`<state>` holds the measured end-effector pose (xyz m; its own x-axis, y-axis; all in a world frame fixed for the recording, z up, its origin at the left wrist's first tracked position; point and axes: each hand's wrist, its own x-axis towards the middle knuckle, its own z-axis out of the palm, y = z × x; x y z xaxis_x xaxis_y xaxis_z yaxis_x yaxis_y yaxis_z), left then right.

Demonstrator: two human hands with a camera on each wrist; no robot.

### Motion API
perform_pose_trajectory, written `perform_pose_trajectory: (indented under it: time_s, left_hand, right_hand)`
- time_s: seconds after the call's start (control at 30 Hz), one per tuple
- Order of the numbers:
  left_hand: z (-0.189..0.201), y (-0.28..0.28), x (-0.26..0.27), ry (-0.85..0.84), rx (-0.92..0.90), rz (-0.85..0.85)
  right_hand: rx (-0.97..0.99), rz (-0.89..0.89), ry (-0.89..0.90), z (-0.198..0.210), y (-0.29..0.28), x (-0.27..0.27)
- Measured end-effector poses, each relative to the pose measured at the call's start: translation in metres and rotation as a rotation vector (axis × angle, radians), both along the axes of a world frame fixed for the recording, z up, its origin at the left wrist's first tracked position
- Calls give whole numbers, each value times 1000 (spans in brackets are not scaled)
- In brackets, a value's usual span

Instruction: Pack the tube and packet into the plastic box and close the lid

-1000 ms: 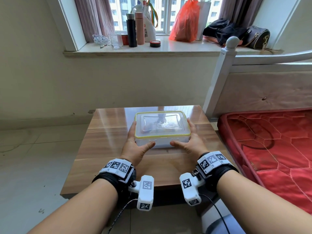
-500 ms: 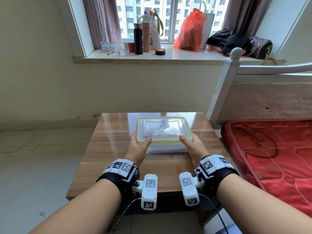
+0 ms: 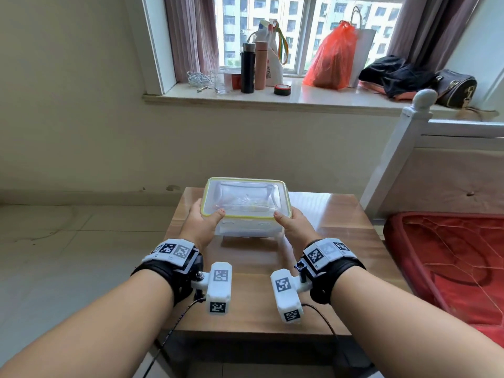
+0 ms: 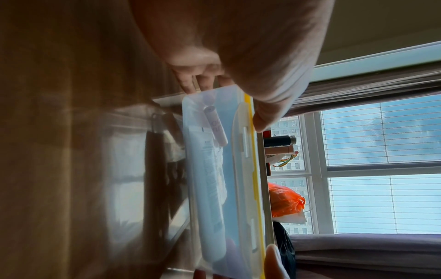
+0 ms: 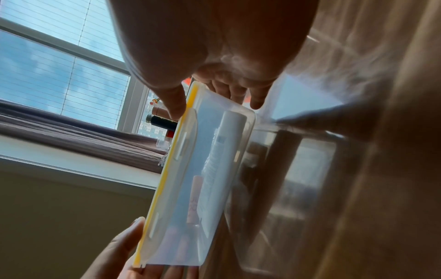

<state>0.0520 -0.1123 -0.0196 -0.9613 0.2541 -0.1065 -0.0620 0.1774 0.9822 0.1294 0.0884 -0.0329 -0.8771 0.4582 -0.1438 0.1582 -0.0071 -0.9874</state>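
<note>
A clear plastic box (image 3: 245, 205) with a yellow-rimmed lid on top hangs just above the wooden table (image 3: 259, 296), held between both hands. My left hand (image 3: 203, 223) grips its left end, thumb on the lid rim and fingers underneath. At the right end my right hand (image 3: 293, 225) grips the same way. Through the box wall (image 4: 214, 198) the left wrist view shows a long white tube (image 4: 210, 179) and a small pale packet (image 4: 216, 128). The right wrist view shows the tube (image 5: 222, 151) and a pinkish packet (image 5: 194, 200) inside the box (image 5: 181, 217).
A white bed post (image 3: 395, 159) and a red mattress (image 3: 450, 268) stand close on the right. Behind the table, the window sill (image 3: 272, 100) carries bottles, a glass, an orange bag (image 3: 331, 58) and dark bags. Tiled floor lies to the left.
The box has come up off the table in both hands. My thumbs moved from its front side onto the lid rim. The head view has tilted upward.
</note>
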Motion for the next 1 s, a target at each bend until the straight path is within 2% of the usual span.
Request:
perform_pose_trajectory:
  time_s: [0.17, 0.33, 0.6, 1.0]
  left_hand:
    - [3, -13, -25, 6, -27, 21]
    - [-2, -23, -48, -16, -53, 48]
    - [-10, -26, -62, -53, -46, 73]
    - [-14, -26, -65, -63, -56, 81]
  right_hand:
    - [17, 6, -10, -22, 0, -40]
    - [-20, -16, -26, -4, -22, -49]
    - [20, -3, -72, -3, -30, -62]
    - [92, 17, -51, -12, -27, -65]
